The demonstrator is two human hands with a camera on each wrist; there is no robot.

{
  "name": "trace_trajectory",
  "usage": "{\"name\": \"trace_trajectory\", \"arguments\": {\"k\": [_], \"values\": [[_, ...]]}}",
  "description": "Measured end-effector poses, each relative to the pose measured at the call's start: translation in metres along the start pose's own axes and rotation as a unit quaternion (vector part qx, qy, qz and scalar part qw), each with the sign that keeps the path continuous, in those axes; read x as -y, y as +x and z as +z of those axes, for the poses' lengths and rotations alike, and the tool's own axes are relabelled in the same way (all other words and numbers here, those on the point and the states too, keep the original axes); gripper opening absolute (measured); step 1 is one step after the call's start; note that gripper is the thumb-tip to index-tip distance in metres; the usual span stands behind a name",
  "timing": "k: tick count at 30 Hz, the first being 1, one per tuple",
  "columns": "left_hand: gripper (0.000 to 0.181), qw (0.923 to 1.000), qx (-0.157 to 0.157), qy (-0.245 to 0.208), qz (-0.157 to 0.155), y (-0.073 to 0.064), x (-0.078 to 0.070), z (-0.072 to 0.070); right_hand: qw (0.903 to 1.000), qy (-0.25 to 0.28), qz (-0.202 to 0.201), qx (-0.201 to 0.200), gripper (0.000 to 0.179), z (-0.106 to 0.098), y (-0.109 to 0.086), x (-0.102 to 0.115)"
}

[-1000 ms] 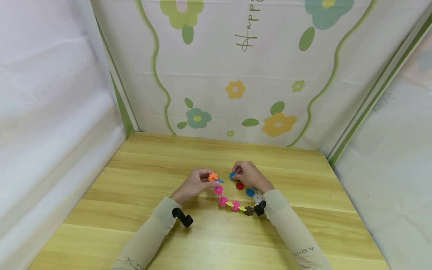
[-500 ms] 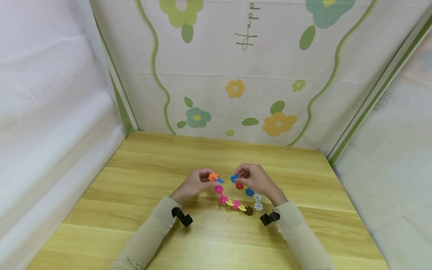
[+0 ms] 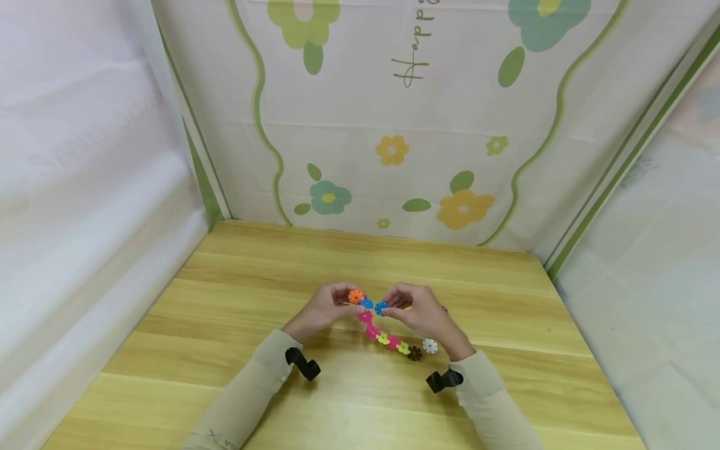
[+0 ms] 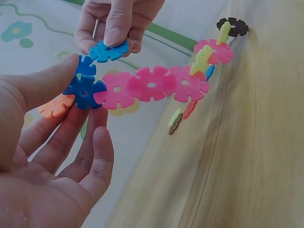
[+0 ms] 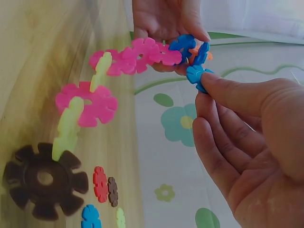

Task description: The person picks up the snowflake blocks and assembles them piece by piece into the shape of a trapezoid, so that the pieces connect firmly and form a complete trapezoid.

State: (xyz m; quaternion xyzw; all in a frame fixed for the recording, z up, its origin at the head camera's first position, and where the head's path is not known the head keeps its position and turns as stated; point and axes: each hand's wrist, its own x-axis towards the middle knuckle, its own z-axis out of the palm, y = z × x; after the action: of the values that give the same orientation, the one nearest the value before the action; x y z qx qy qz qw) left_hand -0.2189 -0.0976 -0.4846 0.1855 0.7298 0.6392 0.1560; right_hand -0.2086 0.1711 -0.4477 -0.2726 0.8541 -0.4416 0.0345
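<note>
My left hand (image 3: 323,310) pinches one end of a chain of notched plastic flower discs. At that end are dark blue discs (image 4: 85,92) and an orange disc (image 4: 56,105). Pink discs (image 4: 152,83) follow, then yellow discs (image 5: 101,71) set crosswise, and a dark brown disc (image 5: 45,179) at the far end, low over the table. Between thumb and fingers, my right hand (image 3: 423,314) holds a lighter blue disc (image 4: 108,51). It is right beside the dark blue discs; in both wrist views its edge overlaps or nearly meets them.
Loose discs lie on the wooden table (image 3: 360,400): a white one (image 3: 430,345) near the chain's brown end, and a red one (image 5: 100,184), a small brown one (image 5: 113,191) and a blue one (image 5: 90,217) beyond it. A printed cloth (image 3: 349,125) hangs at the back.
My right hand has moved left and slightly nearer, bringing its blue disc up to the chain's blue end. It now covers several loose discs in the head view. My left hand stays nearly still.
</note>
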Motion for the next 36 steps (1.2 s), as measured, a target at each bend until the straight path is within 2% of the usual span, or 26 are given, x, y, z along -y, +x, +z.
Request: {"name": "trace_trajectory", "arguments": {"k": [11,21,29,36], "values": [[0.036,0.9999,0.008,-0.006,0.008,-0.001,-0.001,0.002,0.9997,-0.013,-0.005,-0.019,0.008,0.004,0.0,0.005],[0.034,0.9999,-0.004,-0.009,0.013,-0.002,-0.002,0.006,0.9993,-0.016,-0.02,-0.028,0.008,0.007,-0.001,0.009],[0.03,0.9996,-0.022,-0.01,0.016,-0.005,-0.006,0.006,0.9973,-0.023,-0.026,-0.065,0.01,0.014,-0.002,0.014],[0.03,0.9997,-0.022,-0.007,0.012,-0.006,-0.007,0.005,0.9964,-0.022,-0.032,-0.075,0.01,0.019,-0.002,0.014]]}}
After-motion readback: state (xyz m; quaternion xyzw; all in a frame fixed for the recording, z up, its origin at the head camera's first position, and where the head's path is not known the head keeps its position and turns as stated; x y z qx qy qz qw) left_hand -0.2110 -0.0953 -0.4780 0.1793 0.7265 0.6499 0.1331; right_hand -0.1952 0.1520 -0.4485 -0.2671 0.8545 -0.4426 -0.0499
